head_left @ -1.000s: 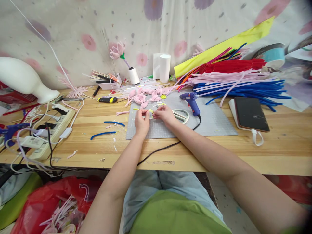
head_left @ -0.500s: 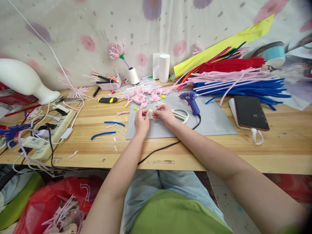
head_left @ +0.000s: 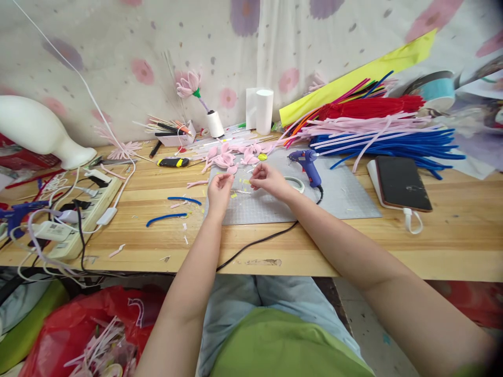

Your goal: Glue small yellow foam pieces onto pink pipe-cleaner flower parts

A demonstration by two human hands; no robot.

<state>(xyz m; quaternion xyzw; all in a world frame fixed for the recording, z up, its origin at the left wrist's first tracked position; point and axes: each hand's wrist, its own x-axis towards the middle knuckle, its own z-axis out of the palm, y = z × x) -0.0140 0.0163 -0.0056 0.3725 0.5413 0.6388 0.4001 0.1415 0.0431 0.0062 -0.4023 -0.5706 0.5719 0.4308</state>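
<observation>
My left hand [head_left: 220, 195] is over the left part of the grey cutting mat [head_left: 346, 193], thumb and fingertips pinched together. Whatever it may hold is too small to make out. To its right, a short gap away, my right hand [head_left: 271, 180] is also closed in a pinch. A tiny yellow scrap [head_left: 247, 181] shows at its fingertips; whether it is gripped or lies on the mat I cannot tell. Scissors with pale handles [head_left: 295, 183] lie partly hidden behind the right hand. Pink fuzzy petals [head_left: 223, 158] and a yellow fuzzy bud [head_left: 262, 156] rest just beyond both hands.
A purple glue gun [head_left: 308, 166] stands on the mat, its black cord trailing forward. Blue pipe cleaners [head_left: 412, 149] are heaped at back right near a black power bank [head_left: 403, 183]. Leftward are a utility knife [head_left: 173, 162] and a crowded power strip [head_left: 88, 214].
My hands, which were together at a small yellow piece, have drawn apart. The left moved slightly left, the right slightly right, covering more of the scissors' handles.
</observation>
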